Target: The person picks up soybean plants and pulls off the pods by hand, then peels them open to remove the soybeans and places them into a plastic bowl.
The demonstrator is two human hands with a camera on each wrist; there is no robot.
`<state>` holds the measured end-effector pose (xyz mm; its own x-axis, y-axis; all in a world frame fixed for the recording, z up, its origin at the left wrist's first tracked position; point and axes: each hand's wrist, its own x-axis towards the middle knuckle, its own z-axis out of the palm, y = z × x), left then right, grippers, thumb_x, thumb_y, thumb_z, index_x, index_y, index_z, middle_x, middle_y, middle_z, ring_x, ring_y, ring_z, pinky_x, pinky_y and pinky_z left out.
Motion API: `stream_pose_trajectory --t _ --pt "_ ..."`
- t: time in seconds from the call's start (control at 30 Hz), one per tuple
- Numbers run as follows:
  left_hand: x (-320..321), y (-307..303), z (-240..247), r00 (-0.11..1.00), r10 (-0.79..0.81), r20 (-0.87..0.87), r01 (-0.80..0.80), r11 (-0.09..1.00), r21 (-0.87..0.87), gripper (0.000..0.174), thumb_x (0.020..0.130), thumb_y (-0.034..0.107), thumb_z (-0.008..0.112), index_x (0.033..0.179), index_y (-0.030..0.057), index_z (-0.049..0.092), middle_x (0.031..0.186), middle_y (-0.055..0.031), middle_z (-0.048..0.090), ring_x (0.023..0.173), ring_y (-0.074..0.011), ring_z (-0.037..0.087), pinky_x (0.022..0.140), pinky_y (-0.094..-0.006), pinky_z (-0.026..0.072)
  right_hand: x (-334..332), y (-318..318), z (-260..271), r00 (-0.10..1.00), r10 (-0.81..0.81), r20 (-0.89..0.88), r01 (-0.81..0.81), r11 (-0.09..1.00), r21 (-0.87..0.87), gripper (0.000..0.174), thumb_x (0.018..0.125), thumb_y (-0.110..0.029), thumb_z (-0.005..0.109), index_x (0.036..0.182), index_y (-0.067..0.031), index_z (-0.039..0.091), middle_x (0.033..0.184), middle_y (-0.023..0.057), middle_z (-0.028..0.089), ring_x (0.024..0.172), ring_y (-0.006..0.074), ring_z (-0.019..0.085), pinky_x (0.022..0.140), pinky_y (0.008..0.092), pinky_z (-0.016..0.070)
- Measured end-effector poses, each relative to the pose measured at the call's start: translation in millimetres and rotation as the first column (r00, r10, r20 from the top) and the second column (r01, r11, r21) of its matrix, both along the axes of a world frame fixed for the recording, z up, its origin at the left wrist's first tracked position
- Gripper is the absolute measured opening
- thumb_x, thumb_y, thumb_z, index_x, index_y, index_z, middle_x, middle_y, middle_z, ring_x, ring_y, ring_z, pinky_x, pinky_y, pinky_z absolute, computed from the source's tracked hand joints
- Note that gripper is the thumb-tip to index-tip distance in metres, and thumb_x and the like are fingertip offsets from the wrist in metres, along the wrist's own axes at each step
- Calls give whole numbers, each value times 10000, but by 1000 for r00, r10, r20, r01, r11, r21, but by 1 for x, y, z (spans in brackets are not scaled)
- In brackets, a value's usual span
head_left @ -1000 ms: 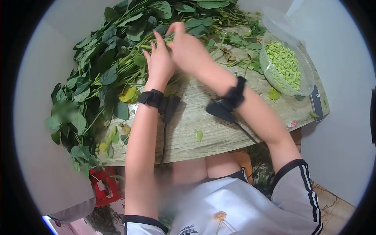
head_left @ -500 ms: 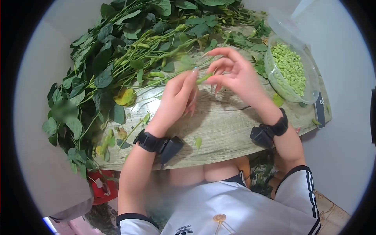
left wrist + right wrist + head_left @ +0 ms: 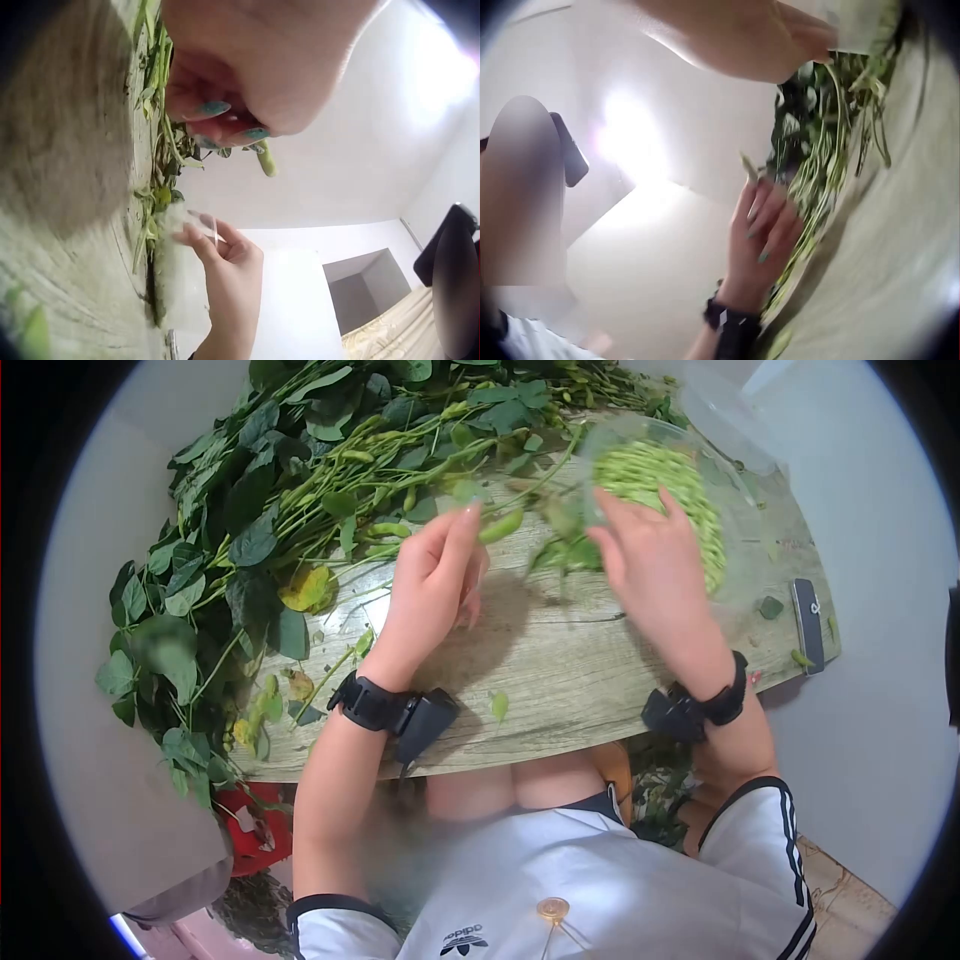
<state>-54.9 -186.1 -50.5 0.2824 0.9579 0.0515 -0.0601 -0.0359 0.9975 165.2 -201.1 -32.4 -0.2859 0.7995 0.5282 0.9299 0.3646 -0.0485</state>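
Note:
My left hand (image 3: 425, 585) pinches a green soybean pod (image 3: 502, 526) between thumb and fingers, above the wooden table (image 3: 560, 690). In the left wrist view the pod (image 3: 266, 159) sticks out past the curled fingers with their teal nails. My right hand (image 3: 665, 575) grips the near side of a clear plastic tub (image 3: 588, 465), thumb and fingers at its rim. The tub is blurred and holds many shelled green beans (image 3: 650, 465). From the left wrist view, the right hand (image 3: 232, 289) pinches the tub's edge.
A large heap of soybean stalks (image 3: 300, 510) with leaves and pods covers the table's back and left. A clear lid (image 3: 720, 420) lies behind the tub. A dark phone-like object (image 3: 808, 625) is near the right edge. A yellow leaf (image 3: 308, 590) lies at left.
Both hands have come back from the stalks, the left now with a pod. The right hand has left the pod and moved right to the tub, which has shifted left.

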Motion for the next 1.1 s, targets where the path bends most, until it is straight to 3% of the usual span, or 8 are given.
stream_pose_trajectory --t 0.07,0.17,0.3,0.4,0.63,0.83,0.93,1.1 --pt "-3 2 3 1000 1 20 -1 1000 -1 387 1041 385 415 868 59 532 540 13 454 376 -65 422 348 -204 312 -29 -7 28 971 232 -64 -197 919 341 446 852 -218 695 1217 5 568 1007 133 674 898 284 638 866 428 478" --pt "-6 0 4 992 57 110 -67 994 83 396 1053 350 392 1006 10 589 538 22 446 372 -55 384 370 -199 337 -33 3 19 752 563 -344 -487 825 286 559 839 -249 724 1302 -13 519 1009 108 642 806 232 619 717 352 501" --pt "0 -7 10 983 75 168 -88 993 74 388 1056 359 364 997 33 566 629 18 487 474 -53 441 403 -196 341 -50 -9 21 538 309 -784 -593 800 -91 638 881 -205 706 1420 -26 416 847 92 556 679 152 556 613 281 480" --pt "5 -7 1 972 120 205 -140 986 90 380 1056 354 366 987 38 566 680 9 523 508 -54 473 406 -193 343 -71 -10 7 349 367 -862 -694 720 25 729 917 -108 661 1514 -50 246 919 42 554 727 71 547 654 239 484" --pt "6 -6 -4 976 131 175 -126 991 -42 424 1056 378 339 1027 27 576 678 -13 573 462 -55 489 381 -182 354 -70 -3 -12 342 66 -937 -701 683 -207 513 931 -107 629 1405 -14 454 840 69 528 698 162 526 635 287 462" --pt "-10 -13 -4 995 62 -81 -57 997 60 513 1057 438 267 917 35 552 639 -15 547 450 -56 461 401 -181 337 -57 3 -11 549 423 -721 -609 793 1 285 917 -107 631 1163 26 580 879 97 523 728 221 561 628 319 458" --pt "-11 -8 -8 933 348 90 -355 932 70 554 1054 445 276 945 12 604 579 5 512 434 -54 432 411 -188 328 -59 1 -12 579 440 -686 -598 802 9 185 908 -119 635 1009 25 575 861 112 524 725 258 563 626 336 464" --pt "-20 -17 3 998 -61 -30 63 992 106 415 1038 343 440 1003 -7 659 558 22 499 432 -45 438 400 -191 323 -55 0 -19 706 438 -556 -577 812 -93 162 915 -96 616 1036 10 593 859 139 580 738 310 579 659 355 474"
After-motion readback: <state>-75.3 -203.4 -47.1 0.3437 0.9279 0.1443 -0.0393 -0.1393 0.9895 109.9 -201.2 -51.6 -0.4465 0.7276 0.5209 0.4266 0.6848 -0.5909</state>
